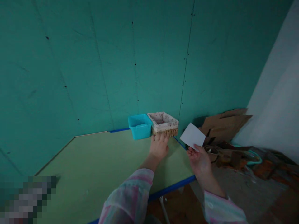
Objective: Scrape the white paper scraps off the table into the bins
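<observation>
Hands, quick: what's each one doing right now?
Left hand: fingers on the woven basket, grip not clear.
Right hand: fingers closed on a white card.

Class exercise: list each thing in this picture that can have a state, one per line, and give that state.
Blue tub: upright on the table, open, inside hidden.
Basket: upright, open, beside the tub, touching it.
Left hand: fingers on the basket's front.
Right hand: holding the card.
White card: held up, tilted, blank.
Cardboard: flattened, leaning on the wall.
</observation>
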